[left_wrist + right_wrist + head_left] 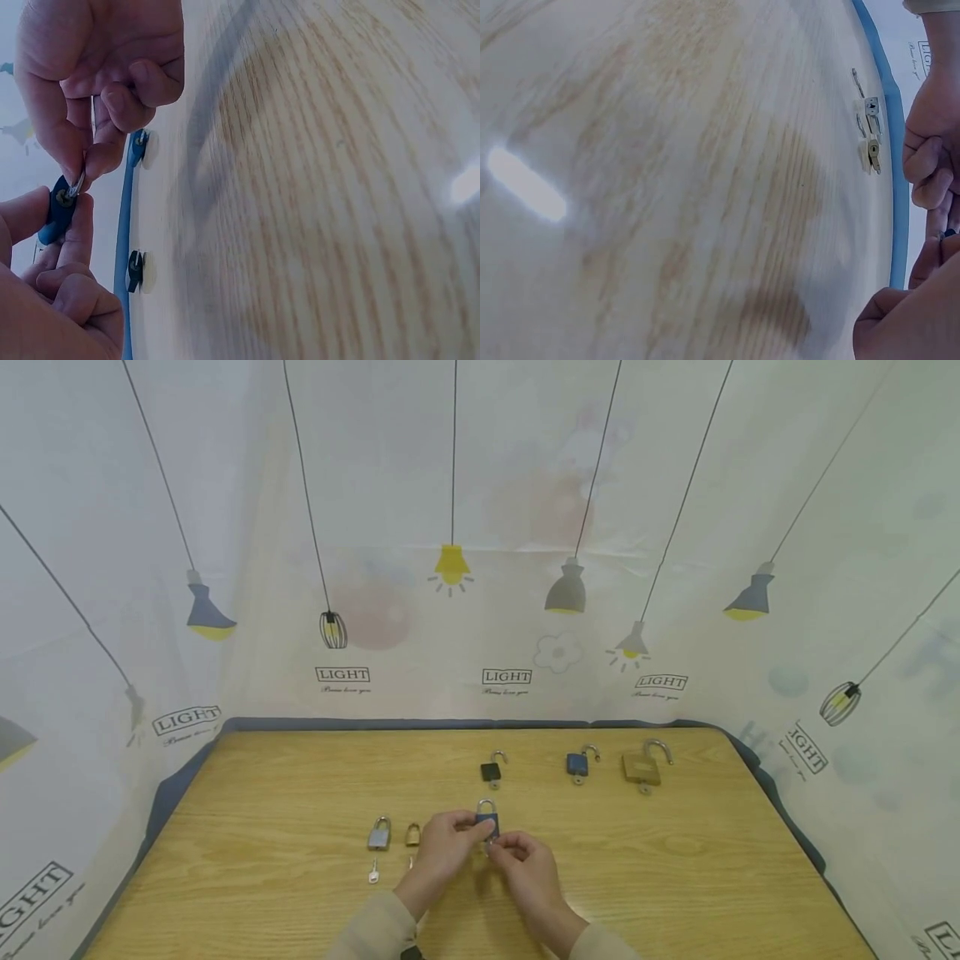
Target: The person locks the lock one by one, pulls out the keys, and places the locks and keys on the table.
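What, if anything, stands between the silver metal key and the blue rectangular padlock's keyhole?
Nothing visible: the right hand holds the silver metal key right at the brass-coloured keyhole of the blue rectangular padlock; the left hand grips its sides, clear of the keyhole.

Blue-bodied padlock (pixel 491 817), silver metal shackle (pixel 487 802). Shackle looks closed, both legs in body, arch toward far edge of wood-grain table (pixel 675 877). Padlock held up off table, about midway between left and right edges. Body pinched by left hand (pixel 450 842), thumb across face. Round brass keyhole (pixel 64 198) in bottom end. Small silver metal key (pixel 78 182) pinched by right hand (pixel 531 870), at keyhole; insertion depth unclear.
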The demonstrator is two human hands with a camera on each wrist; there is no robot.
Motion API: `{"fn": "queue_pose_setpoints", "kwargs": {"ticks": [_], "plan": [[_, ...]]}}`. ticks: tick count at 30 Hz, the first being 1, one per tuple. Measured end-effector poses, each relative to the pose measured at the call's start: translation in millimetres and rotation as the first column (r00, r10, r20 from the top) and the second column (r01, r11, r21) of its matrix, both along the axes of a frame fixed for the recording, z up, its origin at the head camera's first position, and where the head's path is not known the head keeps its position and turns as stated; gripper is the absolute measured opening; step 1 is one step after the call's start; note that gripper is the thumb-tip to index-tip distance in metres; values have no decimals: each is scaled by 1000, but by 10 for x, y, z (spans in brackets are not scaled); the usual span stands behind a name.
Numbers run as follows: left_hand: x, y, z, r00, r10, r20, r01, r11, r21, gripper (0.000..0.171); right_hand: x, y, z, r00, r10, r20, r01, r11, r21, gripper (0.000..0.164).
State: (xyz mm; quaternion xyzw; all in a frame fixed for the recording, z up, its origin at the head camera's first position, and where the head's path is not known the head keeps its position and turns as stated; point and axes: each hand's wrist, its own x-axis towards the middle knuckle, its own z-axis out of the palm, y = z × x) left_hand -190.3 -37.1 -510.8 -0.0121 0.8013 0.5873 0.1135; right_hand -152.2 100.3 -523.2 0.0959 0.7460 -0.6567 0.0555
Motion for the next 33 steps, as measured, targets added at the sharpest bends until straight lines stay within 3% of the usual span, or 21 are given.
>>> {"fn": "queue_pose_setpoints", "kwargs": {"ticks": [9, 15, 23, 28, 33], "plan": [[6, 12, -30, 1000, 29, 10, -30, 999, 34, 32, -32, 67, 68, 994, 106, -16, -105, 993, 49, 19], [3, 5, -60, 997, 65, 43, -67, 996, 55, 40, -7, 61, 55, 995, 95, -17, -93, 991, 101, 16], [-33, -73, -11, 997, 77, 28, -79, 994, 81, 38, 53, 80, 10, 995, 101, -7, -99, 983, 157, 13], [-47, -102, -5, 997, 77, 8, -78, 997, 14, 33, 79, 103, -1, 994, 102, -35, -94, 977, 192, 12], [-59, -157, 5, 994, 80, -78, -90, 987, -130, 28, 92, 109, 18, 992, 119, -28, -111, 974, 196, 12]]}}
